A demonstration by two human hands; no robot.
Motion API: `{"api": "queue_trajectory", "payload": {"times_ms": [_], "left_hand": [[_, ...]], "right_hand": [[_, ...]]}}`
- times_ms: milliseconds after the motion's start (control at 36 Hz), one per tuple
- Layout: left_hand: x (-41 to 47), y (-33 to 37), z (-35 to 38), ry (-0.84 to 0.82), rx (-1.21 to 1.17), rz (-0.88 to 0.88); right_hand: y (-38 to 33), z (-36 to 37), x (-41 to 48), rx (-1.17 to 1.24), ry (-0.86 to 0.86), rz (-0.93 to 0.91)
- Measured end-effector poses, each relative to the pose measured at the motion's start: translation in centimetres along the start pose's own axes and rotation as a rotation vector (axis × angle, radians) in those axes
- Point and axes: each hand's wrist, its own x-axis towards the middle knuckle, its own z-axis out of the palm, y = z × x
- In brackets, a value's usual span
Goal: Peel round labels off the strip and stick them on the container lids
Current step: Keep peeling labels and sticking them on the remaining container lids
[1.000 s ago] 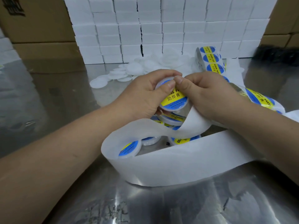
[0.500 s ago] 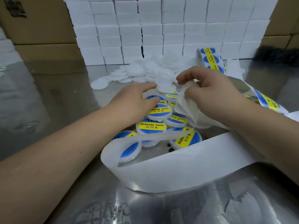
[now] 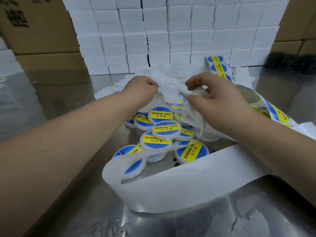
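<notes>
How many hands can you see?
2. The left hand is curled over the plain white lids at the back; the right hand, beside it, pinches the paper strip. No others show.

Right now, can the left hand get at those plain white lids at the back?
Probably yes. The left hand sits at the near edge of the plain white lids, with nothing between them. Whether its curled fingers hold one is unclear.

Glossy metal table (image 3: 71, 194), matt white paper strip (image 3: 188, 182), smooth plastic lids (image 3: 166, 128).
</notes>
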Motion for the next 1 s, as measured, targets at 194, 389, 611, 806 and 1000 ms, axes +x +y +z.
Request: {"api": "queue_trajectory", "payload": {"times_ms": [194, 389, 611, 806, 1000], "left_hand": [[2.2, 2.5, 2.4, -0.23, 0.21, -0.15], [2.9, 2.7, 4.0, -0.264, 0.444, -0.133], [3.2, 2.4, 1.8, -0.016, 0.033, -0.021], [-1.5, 3.0, 0.1, 0.174, -0.156, 0.147], [-6.7, 3.6, -0.1, 0.116, 0.061, 0.32]], "right_hand": [[-0.2, 0.1, -0.2, 0.031, -0.026, -0.069], [-0.1, 0.3, -0.1, 0.026, -0.021, -0.093], [-0.4, 0.2, -0.1, 0.106, -0.013, -0.07], [-0.6, 0.1, -0.2, 0.237, -0.015, -0.042], [-0.7, 0.3, -0.3, 0.342, 0.031, -0.057]]}}
